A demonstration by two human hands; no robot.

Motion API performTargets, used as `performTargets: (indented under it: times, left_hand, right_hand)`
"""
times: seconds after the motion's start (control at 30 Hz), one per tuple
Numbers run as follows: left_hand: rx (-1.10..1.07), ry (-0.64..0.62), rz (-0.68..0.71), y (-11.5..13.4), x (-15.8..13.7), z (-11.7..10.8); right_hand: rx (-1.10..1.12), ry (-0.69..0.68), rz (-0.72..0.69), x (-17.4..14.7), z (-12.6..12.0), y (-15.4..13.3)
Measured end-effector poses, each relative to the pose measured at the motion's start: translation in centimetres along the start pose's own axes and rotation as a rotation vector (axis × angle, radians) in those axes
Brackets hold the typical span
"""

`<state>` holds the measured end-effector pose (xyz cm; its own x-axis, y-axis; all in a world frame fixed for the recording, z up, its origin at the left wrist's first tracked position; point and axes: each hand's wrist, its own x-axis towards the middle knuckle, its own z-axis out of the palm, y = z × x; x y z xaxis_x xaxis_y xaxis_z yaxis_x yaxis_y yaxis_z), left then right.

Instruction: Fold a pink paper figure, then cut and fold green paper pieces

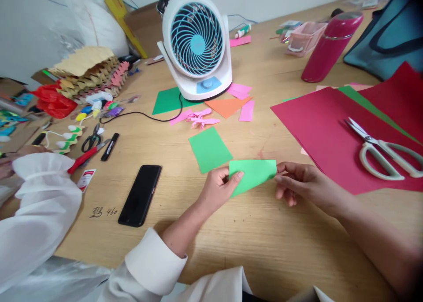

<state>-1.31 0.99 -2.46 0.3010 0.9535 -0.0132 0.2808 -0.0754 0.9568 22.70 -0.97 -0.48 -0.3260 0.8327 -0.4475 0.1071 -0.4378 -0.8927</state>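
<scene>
A person holds a piece of green paper over the wooden bench, and that paper is the middle of the clock here. The left hand has its fingers pinching the 9 o'clock end, thumb on top. The right hand has its thumb and a finger pinching the 3 o'clock edge, with the other fingers curled below. A flat green square lies just beside the left hand, at 10 o'clock. Near 1 o'clock stands a little pink basket; something pale shows in it, too blurry to name. Just beside it is a shiny pink bottle with its lid on, so what is inside cannot be seen. Between 1 and 2 o'clock sits a big blue bag, and its inside is hidden too. At 10 o'clock, far over, is a crumpled red plastic bag; nobody can tell what it holds. White scissors rest on big red paper, close to 3 o'clock.
</scene>
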Motion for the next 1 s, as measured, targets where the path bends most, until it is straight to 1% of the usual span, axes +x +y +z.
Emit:
performTargets:
  times: [0.07,0.13,0.3,0.33,0.4,0.5,0.6,0.7,0.8,0.9,1.0]
  left_hand:
    - [-0.020,-0.011,0.005,0.0,0.0,0.0]
    - [-0.015,-0.031,0.065,0.1,0.0,0.0]
    - [0.160,-0.130,0.407,0.9,-0.2,-0.4]
    - [0.189,-0.159,0.458,1.1,-0.1,-0.5]
    - [0.232,-0.207,0.510,1.3,-0.1,-0.8]
    - [0.298,-0.260,0.521,1.5,0.1,-1.2]
    - [0.355,-0.341,0.536,1.9,0.2,-1.6]
    - [0.399,-0.388,0.496,2.2,0.3,-2.1]
    - [0.459,-0.338,0.429,1.9,0.4,-2.2]
    - [0.556,-0.257,0.450,1.3,0.6,-2.0]
    - [0.620,-0.245,0.449,0.8,0.7,-1.7]
  right_hand:
    - [0.021,-0.021,0.008,0.0,0.4,-0.2]
    - [0.039,-0.035,-0.003,0.0,0.6,-0.2]
    - [0.015,-0.070,-0.084,-0.1,0.4,0.3]
    - [-0.012,-0.082,-0.103,-0.1,0.3,0.4]
    - [-0.085,-0.117,-0.152,-0.1,0.0,0.8]
    - [-0.180,-0.168,-0.225,-0.1,-0.1,0.9]
    - [-0.240,-0.195,-0.256,-0.3,-0.1,0.8]
    - [-0.316,-0.235,-0.282,-0.6,0.1,0.5]
    - [-0.334,-0.261,-0.305,-0.7,0.1,0.4]
    - [-0.277,-0.268,-0.300,-0.6,0.0,0.4]
    - [-0.215,-0.279,-0.293,-0.4,-0.2,0.6]
